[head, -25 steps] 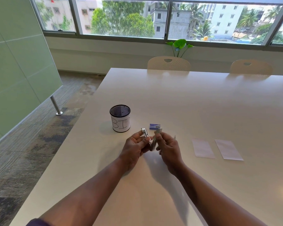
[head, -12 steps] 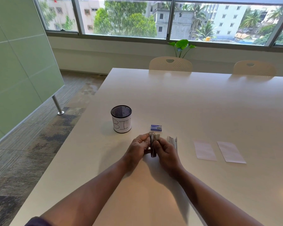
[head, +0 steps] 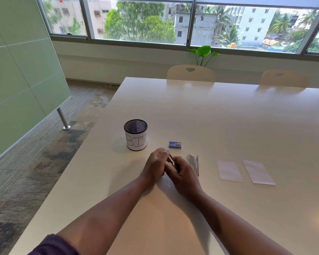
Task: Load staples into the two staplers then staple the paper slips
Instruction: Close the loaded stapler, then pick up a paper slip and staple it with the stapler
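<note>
Both my hands meet over the white table (head: pixel 228 116) around a small metal stapler (head: pixel 171 161). My left hand (head: pixel 155 165) grips it from the left, and my right hand (head: pixel 182 172) closes on it from the right; most of the stapler is hidden by fingers. A second metal stapler (head: pixel 194 161) lies on the table just right of my right hand. A small blue staple box (head: pixel 175 145) sits beyond my hands. Two white paper slips (head: pixel 229 170) (head: pixel 258 172) lie side by side to the right.
A black mesh cup with a white label marked "BIN" (head: pixel 136 135) stands left of the staple box. Two cream chairs (head: pixel 191 73) (head: pixel 282 78) are at the table's far edge. The table's left edge (head: pixel 77 153) drops to carpeted floor.
My hands have come together and lowered toward the table, closing the stapler, which was held open and apart a second ago. The second stapler now shows beside my right hand.
</note>
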